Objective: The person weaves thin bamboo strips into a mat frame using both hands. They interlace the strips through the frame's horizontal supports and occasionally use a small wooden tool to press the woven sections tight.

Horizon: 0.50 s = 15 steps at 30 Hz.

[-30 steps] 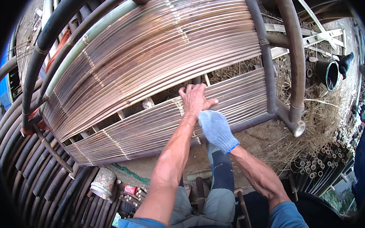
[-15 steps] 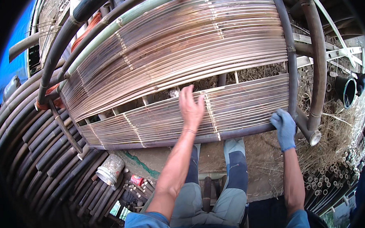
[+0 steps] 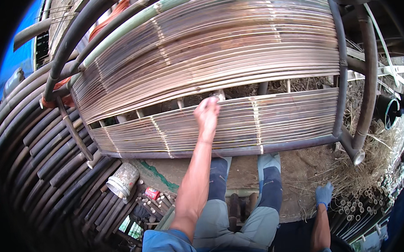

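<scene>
A long bamboo bench seat of thin slats fills the upper middle, set in a dark pole frame. A gap splits it into a wide far panel and a narrow near panel. My bare left hand is at the near panel's far edge by the gap, its fingers curled closed. What they hold, if anything, is hidden. Short pale crosspieces show inside the gap. My right hand, in a blue-grey glove, is low at the right, away from the bench, its fingers stretched out and nothing visible in them.
Dark bamboo poles are stacked at the left. A dirty white bucket and a red can stand near them. Bundled cut bamboo and dry straw lie at the right. The bench's right leg juts out there.
My right hand has left the bench's front right corner and dropped toward me. My left hand's fingers, spread before, are curled now. The bench appears shifted to the right in view.
</scene>
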Tool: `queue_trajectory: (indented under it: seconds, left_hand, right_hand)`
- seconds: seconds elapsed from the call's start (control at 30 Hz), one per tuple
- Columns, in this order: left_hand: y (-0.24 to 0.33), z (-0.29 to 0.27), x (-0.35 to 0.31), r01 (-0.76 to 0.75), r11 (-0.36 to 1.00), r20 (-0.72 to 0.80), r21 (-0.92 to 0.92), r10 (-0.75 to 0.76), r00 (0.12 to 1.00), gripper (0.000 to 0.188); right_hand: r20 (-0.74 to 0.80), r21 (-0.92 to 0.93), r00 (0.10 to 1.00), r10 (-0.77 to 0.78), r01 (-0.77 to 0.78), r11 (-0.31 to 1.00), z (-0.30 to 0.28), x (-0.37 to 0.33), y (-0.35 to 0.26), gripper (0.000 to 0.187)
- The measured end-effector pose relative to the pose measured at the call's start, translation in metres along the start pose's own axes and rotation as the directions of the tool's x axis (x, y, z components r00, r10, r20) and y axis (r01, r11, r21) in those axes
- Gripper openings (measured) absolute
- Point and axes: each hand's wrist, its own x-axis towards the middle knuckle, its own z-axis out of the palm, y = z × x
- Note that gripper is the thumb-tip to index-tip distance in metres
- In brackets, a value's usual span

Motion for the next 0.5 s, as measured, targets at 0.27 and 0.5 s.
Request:
queue_trajectory:
  seconds: [0.27, 0.5]
  left_hand:
    - [0.021, -0.133, 0.03, -0.51, 0.162, 0.302, 0.845, 0.641, 0.705, 0.045]
    - [0.012, -0.123, 0.045, -0.595, 0.1, 0.433, 0.798, 0.592, 0.68, 0.038]
  right_hand:
    - [-0.699, -0.172, 0.365, -0.614, 0.748, 0.641, -0.145, 0.071, -0.302, 0.056]
    - [-0.603, -0.258, 0.389, -0.696, 0.731, 0.632, -0.149, 0.133, -0.349, 0.043]
